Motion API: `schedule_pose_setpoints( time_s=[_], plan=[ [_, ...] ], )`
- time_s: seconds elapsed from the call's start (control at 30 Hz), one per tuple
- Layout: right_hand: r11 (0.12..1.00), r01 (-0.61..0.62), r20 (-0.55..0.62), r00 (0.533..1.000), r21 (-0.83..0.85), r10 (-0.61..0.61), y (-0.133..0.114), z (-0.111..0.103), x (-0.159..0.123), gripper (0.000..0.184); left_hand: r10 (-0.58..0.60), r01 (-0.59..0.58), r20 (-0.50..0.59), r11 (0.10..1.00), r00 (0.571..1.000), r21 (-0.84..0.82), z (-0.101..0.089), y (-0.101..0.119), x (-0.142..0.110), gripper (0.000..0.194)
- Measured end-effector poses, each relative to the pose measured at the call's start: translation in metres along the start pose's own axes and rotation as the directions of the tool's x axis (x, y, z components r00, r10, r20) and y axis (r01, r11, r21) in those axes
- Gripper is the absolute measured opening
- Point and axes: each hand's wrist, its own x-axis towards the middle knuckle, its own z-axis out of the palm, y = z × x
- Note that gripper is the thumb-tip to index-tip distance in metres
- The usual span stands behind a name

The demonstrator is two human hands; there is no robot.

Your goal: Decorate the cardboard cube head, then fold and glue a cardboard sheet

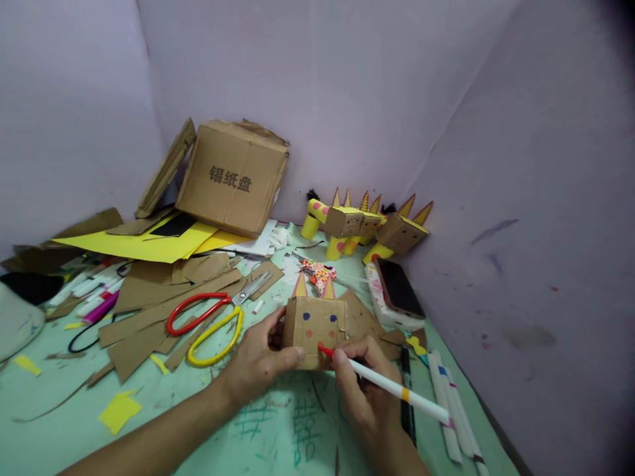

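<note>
So, a green tabletop [223, 456] carries everything, with a big carton [233, 178] tilted at the back and three cardboard animals [342, 222] to the right of it. In front of me, whether resting on the tabletop or held just above it I can't tell, is the small cardboard box [320, 307] I'm working on. My left hand [265, 367] grips its left side, thumb laid across the front; my right hand [364, 396] pinches a white marker [384, 381], its red tip [324, 350] at the low middle of the front. I'd say I'm drawing features on, and the stroke calls for a firm hold on the box and a light, even touch. The box itself is plain brown, a bit ragged down its right edge; two pointed ears [300, 286], yellow with pink middles, stand along the top, and on the front sit two blue eyes [306, 317] over two paler orange-red dots [309, 334]
</note>
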Motion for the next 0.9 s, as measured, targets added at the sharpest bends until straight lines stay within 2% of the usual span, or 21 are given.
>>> schedule_pose_setpoints(
  time_s=[0.4,0.77,0.9],
  plan=[
    [1.000,0.015,0.015,1.000,0.019,-0.016,0.0014,0.0001,-0.0011,0.021,-0.027,0.027,-0.002,0.999,1.000,-0.019,0.0004,0.0003,0.0007,0.067],
    [0.999,-0.006,-0.027,1.000,0.053,0.008,0.0034,0.0002,0.0003,0.019,-0.031,0.031,-0.006,0.999,0.999,0.016,-0.0004,0.0027,0.0007,0.068],
    [0.997,-0.049,-0.036,0.998,0.063,0.051,0.0034,0.0009,0.0000,0.020,-0.018,0.018,-0.003,1.000,1.000,0.008,0.0001,0.0033,-0.0001,0.065]
  ],
)
